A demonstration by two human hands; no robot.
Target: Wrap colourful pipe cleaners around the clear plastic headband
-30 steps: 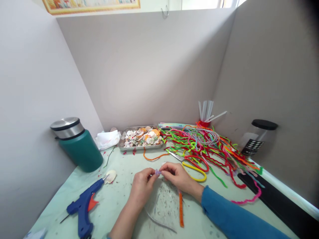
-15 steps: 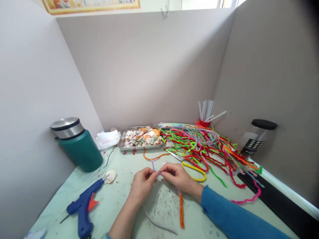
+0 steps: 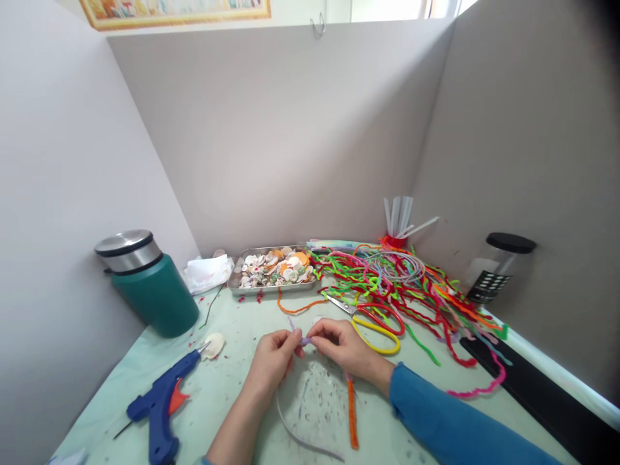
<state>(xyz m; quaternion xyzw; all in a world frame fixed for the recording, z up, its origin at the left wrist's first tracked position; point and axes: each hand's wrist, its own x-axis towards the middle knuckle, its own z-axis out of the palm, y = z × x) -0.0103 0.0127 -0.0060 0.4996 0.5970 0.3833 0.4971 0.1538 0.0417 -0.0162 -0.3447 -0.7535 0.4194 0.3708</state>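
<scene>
My left hand (image 3: 274, 360) and my right hand (image 3: 340, 345) meet over the middle of the table, both pinching a short lavender pipe cleaner (image 3: 305, 341). One end of it sticks up above my left fingers. A thin grey cord or wire (image 3: 303, 440) curves down from beneath my left hand; where its upper end goes is hidden. Below my right hand lies an orange fuzzy wrapped strip (image 3: 352, 413), its top partly covered by that hand. Scissors (image 3: 372, 323) with one red and one yellow handle rest just beyond my right hand.
A blue glue gun (image 3: 165, 403) lies left, its nozzle at a white shell (image 3: 214, 345). Behind stand a green bottle (image 3: 157, 297), a metal tray (image 3: 271, 290) of shells and buttons, and tangled pipe cleaners (image 3: 378, 274). A black-lidded jar (image 3: 498, 268) is at right.
My left fingers have drawn slightly left, so more of the lavender pipe cleaner shows between the hands. Its raised end now leans left. My right hand has barely moved.
</scene>
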